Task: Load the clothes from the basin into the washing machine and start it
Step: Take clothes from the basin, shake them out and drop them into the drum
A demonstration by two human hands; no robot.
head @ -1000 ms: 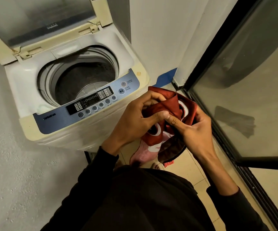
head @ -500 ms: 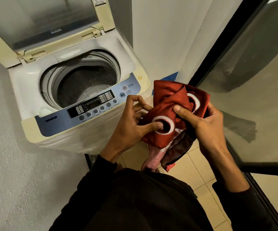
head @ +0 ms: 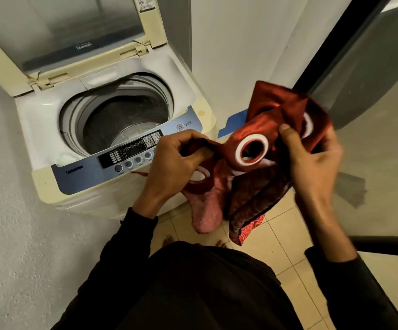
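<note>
Nearest the camera, the person's dark-sleeved arms are reaching forward over the tiled floor (head: 276, 246). The left hand (head: 171, 167) is gripping one edge of a red eyelet curtain (head: 264, 129), fingers curled round the cloth beside a white eyelet ring (head: 199, 175). The right hand (head: 312, 160) is pinching the opposite fold, its thumb lying on the fabric just beside the large white eyelet ring (head: 252, 150). Compared with a second ago, the hands are now standing further apart and the bundle is being opened out and carried higher, so that more of the cloth and its rings is showing; the lower folds are hanging free above the floor. This suggests that the curtain is being untangled before loading, not yet dropped in.

Just beyond the hands, the top-loading washing machine (head: 45, 125) is standing with its control panel (head: 131, 153) facing the person. The curtain is hanging beside and in front of the panel, outside the drum (head: 124, 120), which is appearing to hold no clothes. Furthest back, the lid (head: 57, 29) is standing raised. The basin is not showing. The start step is remaining undone.
</note>
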